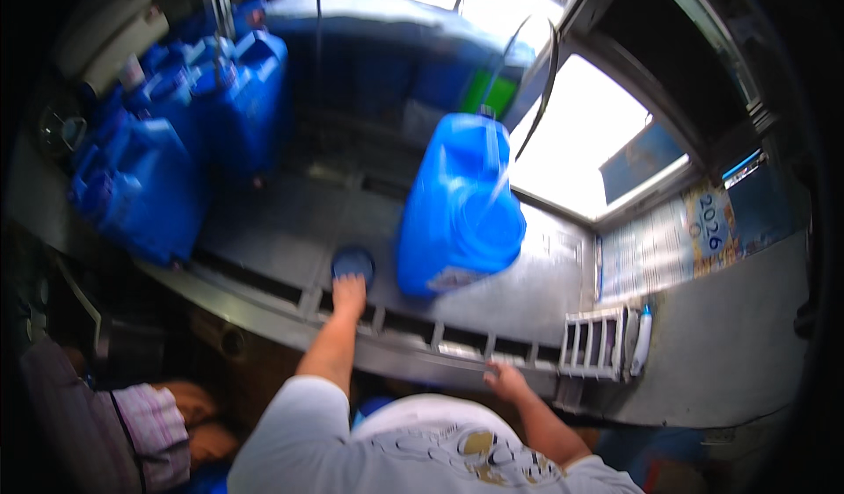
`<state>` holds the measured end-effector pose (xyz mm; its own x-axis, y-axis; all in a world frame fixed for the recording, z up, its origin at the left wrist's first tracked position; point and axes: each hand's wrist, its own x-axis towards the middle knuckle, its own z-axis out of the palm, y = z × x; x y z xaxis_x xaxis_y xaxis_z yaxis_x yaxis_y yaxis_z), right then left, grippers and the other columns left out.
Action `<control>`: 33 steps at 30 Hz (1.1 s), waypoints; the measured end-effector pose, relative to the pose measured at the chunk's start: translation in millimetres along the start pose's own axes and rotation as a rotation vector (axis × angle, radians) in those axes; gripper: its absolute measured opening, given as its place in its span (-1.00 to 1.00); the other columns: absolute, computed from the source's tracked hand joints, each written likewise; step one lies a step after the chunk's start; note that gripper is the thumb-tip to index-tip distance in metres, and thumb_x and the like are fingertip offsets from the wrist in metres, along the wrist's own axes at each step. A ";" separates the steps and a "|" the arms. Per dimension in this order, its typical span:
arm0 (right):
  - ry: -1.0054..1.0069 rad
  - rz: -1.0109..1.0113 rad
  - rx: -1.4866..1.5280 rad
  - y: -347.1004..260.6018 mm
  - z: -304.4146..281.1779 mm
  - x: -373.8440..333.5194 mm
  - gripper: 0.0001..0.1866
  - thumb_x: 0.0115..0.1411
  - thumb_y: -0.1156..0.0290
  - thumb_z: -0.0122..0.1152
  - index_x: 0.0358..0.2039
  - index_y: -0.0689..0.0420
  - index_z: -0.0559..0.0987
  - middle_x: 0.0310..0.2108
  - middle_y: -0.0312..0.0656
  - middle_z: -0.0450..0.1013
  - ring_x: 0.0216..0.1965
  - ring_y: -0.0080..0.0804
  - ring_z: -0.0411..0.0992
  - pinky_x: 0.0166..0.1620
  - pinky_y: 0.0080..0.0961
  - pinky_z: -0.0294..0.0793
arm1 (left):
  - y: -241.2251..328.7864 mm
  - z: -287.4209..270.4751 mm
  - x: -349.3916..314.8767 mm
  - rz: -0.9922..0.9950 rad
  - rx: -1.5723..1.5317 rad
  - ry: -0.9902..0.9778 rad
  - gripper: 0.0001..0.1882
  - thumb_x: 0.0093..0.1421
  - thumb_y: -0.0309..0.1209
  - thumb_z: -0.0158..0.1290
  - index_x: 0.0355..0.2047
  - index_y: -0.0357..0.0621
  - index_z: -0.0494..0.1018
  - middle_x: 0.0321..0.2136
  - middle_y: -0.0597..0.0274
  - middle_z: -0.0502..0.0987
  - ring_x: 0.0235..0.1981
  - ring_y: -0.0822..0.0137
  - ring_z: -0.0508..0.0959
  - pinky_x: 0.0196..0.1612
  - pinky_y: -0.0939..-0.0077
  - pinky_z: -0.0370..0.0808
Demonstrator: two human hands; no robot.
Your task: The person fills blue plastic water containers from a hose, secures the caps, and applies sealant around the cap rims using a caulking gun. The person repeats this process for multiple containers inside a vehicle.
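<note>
Round dark-blue cap (pixel 352 262) pressed flat on grey metal tabletop (pixel 281 230) by left hand (pixel 349 294), tall blue jug (pixel 459 208) just beside, right hand (pixel 504 378) closed on tabletop edge.

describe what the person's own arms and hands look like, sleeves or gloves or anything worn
Both forearms are bare, with no gloves on the left hand or right hand. Short white sleeves of a T-shirt end near the elbows. No watch or rings can be made out.

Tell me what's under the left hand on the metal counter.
The left hand rests on a round blue cap lying on the metal counter, beside the big blue jug. The fingers cover the cap's near edge, so that part is hidden.
</note>
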<state>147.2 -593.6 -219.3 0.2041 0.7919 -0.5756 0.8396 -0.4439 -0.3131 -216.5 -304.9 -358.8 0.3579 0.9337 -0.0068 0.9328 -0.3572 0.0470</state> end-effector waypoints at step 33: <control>0.250 -0.855 0.042 -294.6 -85.3 -35.8 0.28 -0.15 -0.40 0.38 0.44 0.01 0.04 0.42 0.26 -0.11 0.42 0.22 -0.05 0.40 -0.07 0.02 | 16.8 -247.6 -152.3 0.160 -2.550 -0.595 0.27 -0.07 0.59 -0.04 0.43 0.00 -0.11 0.32 0.03 0.18 0.32 0.05 0.26 0.28 0.04 0.32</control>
<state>-64.4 -455.4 -42.0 -0.3759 0.9254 0.0479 0.7367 0.3298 -0.5903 -265.7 -447.4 -109.7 0.7337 0.6793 0.0134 -0.6052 0.6444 0.4674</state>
